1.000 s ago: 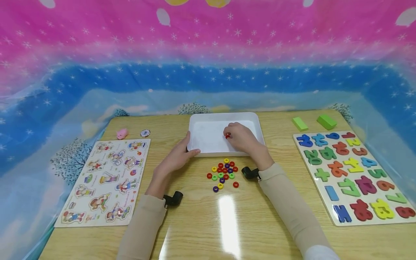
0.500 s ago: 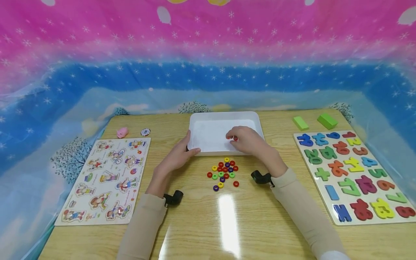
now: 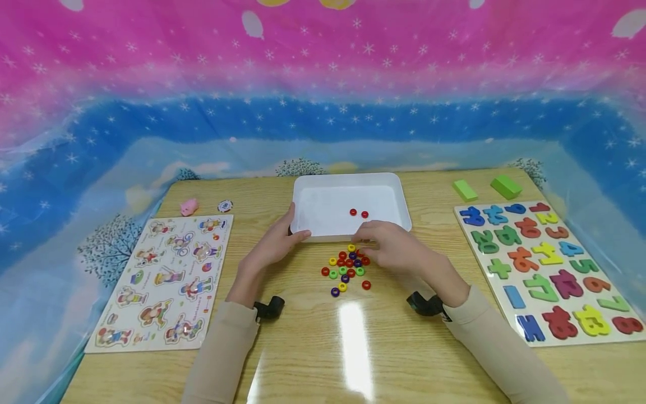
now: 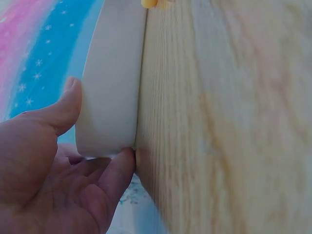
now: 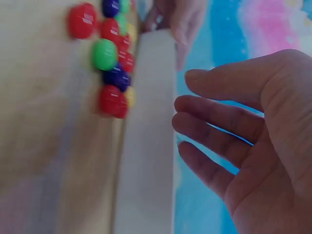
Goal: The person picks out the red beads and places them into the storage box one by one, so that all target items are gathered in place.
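A shallow white tray (image 3: 323,207) lies on the wooden table, with two red ring beads (image 3: 359,213) inside it. My left hand (image 3: 275,241) grips the tray's near left corner; in the left wrist view its thumb presses the rim and its fingers curl at the bottom edge. In front of the tray lies a loose cluster of red, yellow, green and dark blue ring beads (image 3: 343,271). Over the tray's near edge, beside the cluster, is my right hand (image 3: 398,247). The right wrist view shows its thumb and fingers (image 5: 209,109) apart, holding nothing.
On the left is a picture puzzle board (image 3: 161,286), with a pink pig toy (image 3: 189,207) and a poker chip (image 3: 225,206) behind it. On the right are a number puzzle board (image 3: 545,269) and two green blocks, one larger (image 3: 506,187). A patterned cloth (image 3: 323,118) surrounds the table.
My right hand has let go of red beads inside the tray and moved back toward the near edge and the cluster. Two red beads now show in the tray. The left hand stays put.
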A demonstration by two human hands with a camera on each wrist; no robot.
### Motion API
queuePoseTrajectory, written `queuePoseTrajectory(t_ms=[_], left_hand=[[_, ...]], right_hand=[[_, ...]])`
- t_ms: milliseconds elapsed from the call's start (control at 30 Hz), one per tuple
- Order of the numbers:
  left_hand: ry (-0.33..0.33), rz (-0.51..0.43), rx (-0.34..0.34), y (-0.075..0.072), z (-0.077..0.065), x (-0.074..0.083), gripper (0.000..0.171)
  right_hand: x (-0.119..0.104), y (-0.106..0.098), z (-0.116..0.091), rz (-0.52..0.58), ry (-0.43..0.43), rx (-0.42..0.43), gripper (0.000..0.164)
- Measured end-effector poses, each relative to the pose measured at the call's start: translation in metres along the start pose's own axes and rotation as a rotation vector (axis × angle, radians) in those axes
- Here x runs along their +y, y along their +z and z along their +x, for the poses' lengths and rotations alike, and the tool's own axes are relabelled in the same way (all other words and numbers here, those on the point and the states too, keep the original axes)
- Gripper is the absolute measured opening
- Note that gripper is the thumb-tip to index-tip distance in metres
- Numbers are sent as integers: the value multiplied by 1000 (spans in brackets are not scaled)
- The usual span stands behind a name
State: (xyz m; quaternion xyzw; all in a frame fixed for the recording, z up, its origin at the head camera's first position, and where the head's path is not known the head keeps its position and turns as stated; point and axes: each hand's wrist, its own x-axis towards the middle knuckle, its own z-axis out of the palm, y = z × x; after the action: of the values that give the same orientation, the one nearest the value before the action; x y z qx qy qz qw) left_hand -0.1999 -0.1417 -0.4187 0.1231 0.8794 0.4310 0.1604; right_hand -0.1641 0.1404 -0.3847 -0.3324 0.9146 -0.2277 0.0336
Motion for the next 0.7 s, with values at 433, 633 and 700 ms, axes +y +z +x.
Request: queuePoseTrajectory(t_ms=[433,633,700], left_hand=[[-15,16,6,2,1,-1,86],[-11,14,7,1,-1,-1,85],[-11,14,7,1,0,-1,85]], right_hand=[[6,28,-15,-167,-26,-46,16],[4,26,-14,-166,2,-67,14],[3,23,-13,-160,10,-57,15]])
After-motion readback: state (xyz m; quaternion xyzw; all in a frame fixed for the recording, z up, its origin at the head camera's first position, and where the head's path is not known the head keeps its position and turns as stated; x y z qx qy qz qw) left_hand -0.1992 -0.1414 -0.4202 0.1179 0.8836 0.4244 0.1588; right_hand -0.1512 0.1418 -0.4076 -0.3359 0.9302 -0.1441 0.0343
